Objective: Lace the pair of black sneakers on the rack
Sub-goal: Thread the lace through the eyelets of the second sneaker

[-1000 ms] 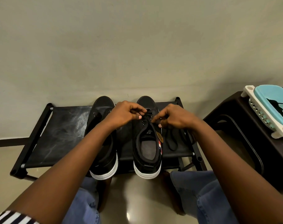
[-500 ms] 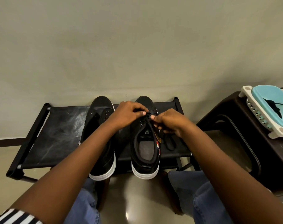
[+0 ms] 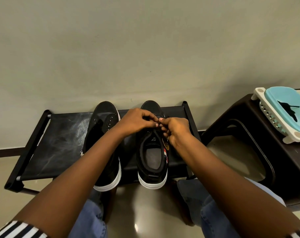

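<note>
Two black sneakers with white soles stand side by side on a low black rack [image 3: 60,145], toes toward the wall. The left sneaker [image 3: 103,121] shows bare eyelets and no lace. Over the tongue of the right sneaker [image 3: 151,157] my left hand [image 3: 137,121] and my right hand [image 3: 175,130] meet, fingertips almost touching. Both pinch the black shoelace [image 3: 157,133] near the upper eyelets. My fingers hide most of the lacing.
The rack stands against a plain wall on a glossy floor. A dark brown plastic stool [image 3: 248,134] sits to the right, with a white and blue basket [image 3: 286,109] on top. My knees in blue jeans [image 3: 193,191] are below the rack's front edge.
My hands have drawn closer together over the right sneaker's eyelets. The right hand has shifted left toward the left hand. The view has moved slightly.
</note>
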